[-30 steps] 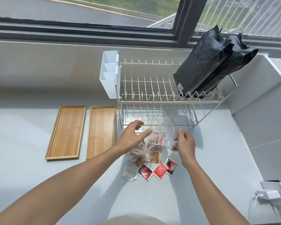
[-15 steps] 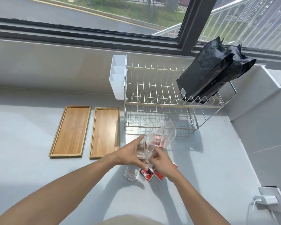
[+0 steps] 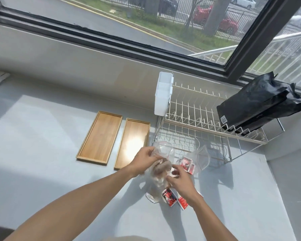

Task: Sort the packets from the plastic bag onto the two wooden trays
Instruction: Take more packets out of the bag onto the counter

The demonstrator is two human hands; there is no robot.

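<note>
A clear plastic bag is pinched by its upper edge in my left hand. My right hand is closed on the bag's lower part, where brownish packets show through. A second clear bag lies to the right with red packets in it. More red packets and a white one lie loose on the counter below my hands. Two bare wooden trays sit side by side at the left, the left tray and the right tray.
A white wire dish rack stands behind the bags, with a white cutlery holder on its left end and black bags on its top tier. A wall rises at the right; a window ledge runs along the back.
My view has tilted up and right. My left hand has shifted to the bag's top edge and my right hand has stayed low on the bag; the bag has sagged over the loose packets.
</note>
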